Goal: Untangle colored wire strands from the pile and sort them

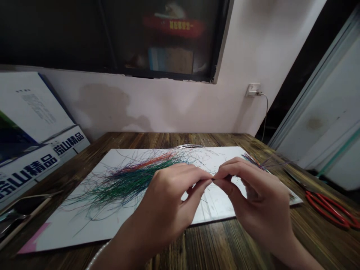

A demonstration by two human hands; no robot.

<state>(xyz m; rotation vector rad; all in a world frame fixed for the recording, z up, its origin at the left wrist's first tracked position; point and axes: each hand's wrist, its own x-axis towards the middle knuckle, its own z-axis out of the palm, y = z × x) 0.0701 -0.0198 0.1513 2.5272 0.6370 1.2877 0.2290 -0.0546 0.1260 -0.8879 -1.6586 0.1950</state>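
My left hand [177, 195] and my right hand [255, 191] meet fingertip to fingertip above the white board [208, 206]. Each is closed in a pinch of thumb and forefinger. Whatever lies between the fingertips is too small to make out. Left of and behind my left hand, a loose pile of thin green wires [128, 183] spreads over the board, with orange wires [153, 160] along its far side. A smaller bundle of coloured wires [250, 159] lies at the board's right edge, partly behind my right hand.
Red-handled scissors [327, 210] lie on the wooden table [194, 247] at the right. Printed boxes [30, 165] stand at the left, near a dark tool [14, 219]. Behind the table is a wall with a socket [253, 90] and plugged-in cable.
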